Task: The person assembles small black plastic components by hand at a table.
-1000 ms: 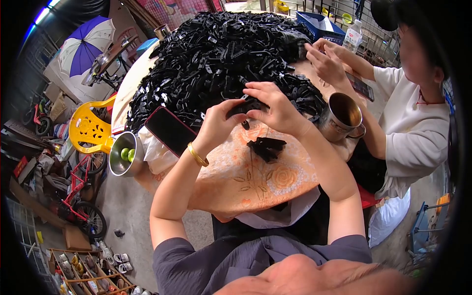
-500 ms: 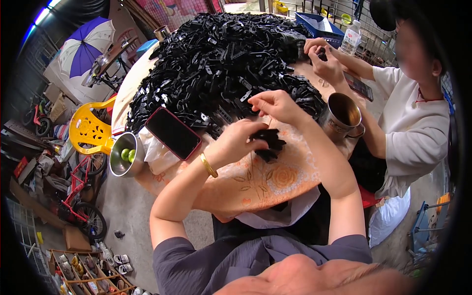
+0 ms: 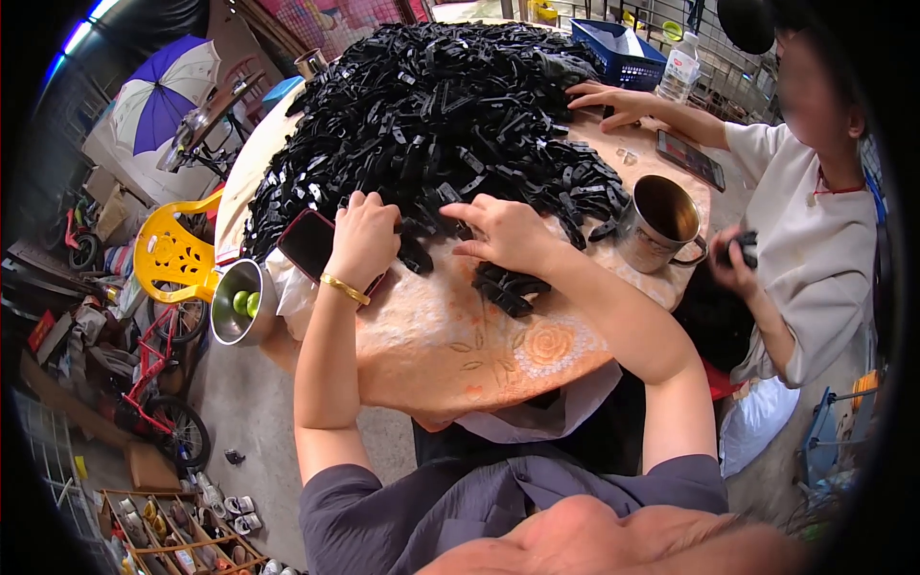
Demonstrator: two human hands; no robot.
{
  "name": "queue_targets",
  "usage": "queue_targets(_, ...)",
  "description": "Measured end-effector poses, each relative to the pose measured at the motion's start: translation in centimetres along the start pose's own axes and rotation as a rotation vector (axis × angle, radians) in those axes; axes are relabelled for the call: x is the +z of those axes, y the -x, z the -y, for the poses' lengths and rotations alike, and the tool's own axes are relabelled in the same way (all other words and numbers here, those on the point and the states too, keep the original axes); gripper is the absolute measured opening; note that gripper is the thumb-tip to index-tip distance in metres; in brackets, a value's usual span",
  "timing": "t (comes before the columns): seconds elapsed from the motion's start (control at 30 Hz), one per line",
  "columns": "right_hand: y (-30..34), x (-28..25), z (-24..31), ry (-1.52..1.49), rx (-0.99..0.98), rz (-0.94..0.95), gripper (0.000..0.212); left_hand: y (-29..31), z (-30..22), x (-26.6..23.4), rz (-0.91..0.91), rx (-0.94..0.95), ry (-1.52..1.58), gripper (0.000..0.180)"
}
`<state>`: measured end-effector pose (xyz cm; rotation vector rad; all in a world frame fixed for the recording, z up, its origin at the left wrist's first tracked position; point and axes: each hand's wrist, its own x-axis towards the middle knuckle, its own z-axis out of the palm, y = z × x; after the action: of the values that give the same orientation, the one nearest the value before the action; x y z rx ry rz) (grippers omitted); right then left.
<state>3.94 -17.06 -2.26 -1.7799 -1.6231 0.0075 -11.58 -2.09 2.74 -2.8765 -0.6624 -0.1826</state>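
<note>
A large heap of small black plastic pieces with metal bits [image 3: 431, 125] covers most of the round table. At its near edge my left hand [image 3: 367, 238], with a gold bangle at the wrist, has its fingers bent down and together; what they hold, if anything, is hidden. A dark red-edged phone [image 3: 309, 247] lies partly under that hand. My right hand [image 3: 508, 233] reaches to the heap's near edge, thumb and fingers apart. Just below it, a small separate bunch of black pieces [image 3: 511, 290] rests on the orange flowered tablecloth [image 3: 450, 345].
A metal mug [image 3: 661, 225] stands right of my right hand. At the left edge is a steel bowl [image 3: 243, 305] with green fruit, beside a yellow chair [image 3: 172, 251]. Across right, a person [image 3: 815, 240] holds black pieces near another phone [image 3: 690, 160], a bottle [image 3: 679, 69] and a blue basket [image 3: 623, 57].
My left hand has moved left and away from the bunch to the heap's edge. My right hand has come slightly nearer and left. The other person's hands have separated, one dropping toward the lap.
</note>
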Motion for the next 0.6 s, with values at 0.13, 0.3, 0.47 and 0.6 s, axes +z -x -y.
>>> queue_targets(0.13,-0.3,-0.1,0.2,0.169,-0.035,0.121,0.028,-1.1,0.1,0.5,-0.335,0.060,0.435,0.016)
queue_targets(0.3,-0.4,-0.3,-1.9,0.148,0.061,0.074,0.025,-2.1,-2.4,1.7,-0.159,-0.133,1.814,0.022)
queue_targets(0.47,-0.8,-2.0,-1.0,-0.750,0.237,-0.106,0.042,-1.9,-3.3,2.1,0.150,-0.489,2.191,0.025)
queue_targets(0.6,-0.9,-2.8,-0.2,-1.015,0.299,-0.095,0.037,-1.6,-3.9,2.4,0.170,-0.407,2.194,0.024)
